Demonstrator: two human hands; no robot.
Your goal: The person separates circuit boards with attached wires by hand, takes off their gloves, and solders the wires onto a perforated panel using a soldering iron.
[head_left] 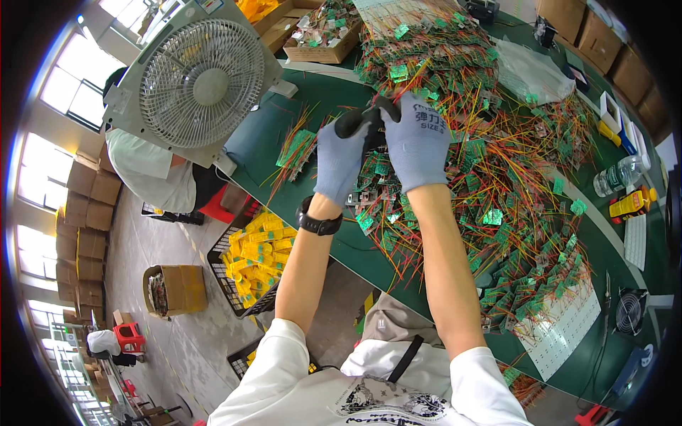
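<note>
I see both gloved hands curled together over the green counter [312,92], left hand [339,157] and right hand [418,145] pinching a small dark part [375,113] between them, above the heap of wired green circuit boards [490,177].

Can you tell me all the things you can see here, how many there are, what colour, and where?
small circuit boards with wires: too many to count, green boards with red and yellow wires, heaped over the table
table: one, dark green, across the upper right
fan: one, pale grey, far left end of the table
crate of yellow parts: one, black with yellow fill, on the floor left of the table
water bottle: one, clear, right edge of the table
white perforated sheet: one, near table edge at lower right
wristwatch: one, black, on the left wrist
left hand: grey glove, fingers closed at the pile
right hand: grey glove, fingers closed at the pile
</note>
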